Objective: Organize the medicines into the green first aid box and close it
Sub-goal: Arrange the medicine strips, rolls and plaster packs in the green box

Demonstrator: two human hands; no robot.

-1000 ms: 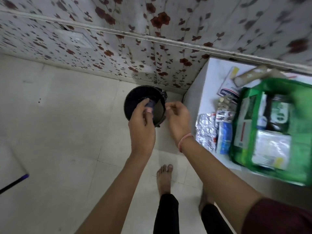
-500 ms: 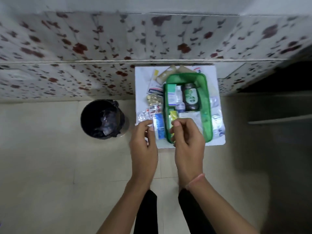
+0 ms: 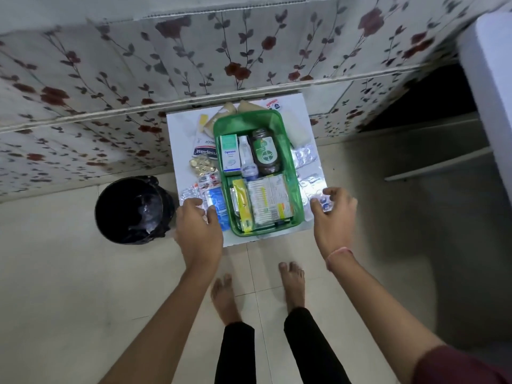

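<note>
The green first aid box (image 3: 289,139) lies open on a small white table (image 3: 177,128) against the wall. Inside it are a brown antiseptic bottle (image 3: 264,155), a white-green carton (image 3: 230,153), a small white bottle (image 3: 246,159), a yellow tube box (image 3: 243,206) and a printed packet (image 3: 270,199). Left of the box lie a plaster pack (image 3: 205,151), gold capsules (image 3: 202,165), a blue pack (image 3: 217,202) and silver blister strips (image 3: 189,193). More blister strips (image 3: 307,156) lie to its right. My left hand (image 3: 198,227) reaches over the left strips, fingers apart. My right hand (image 3: 333,214) hovers over the right strips, fingers apart.
A black waste bin (image 3: 133,209) lined with a bag stands on the tiled floor just left of the table. The floral-papered wall (image 3: 194,56) runs behind the table. A white cabinet (image 3: 490,87) and a dark gap are at the right. My bare feet stand below the table.
The view has swung from the bin to the table. My hands, close together in front of the box before, have spread to either side of it.
</note>
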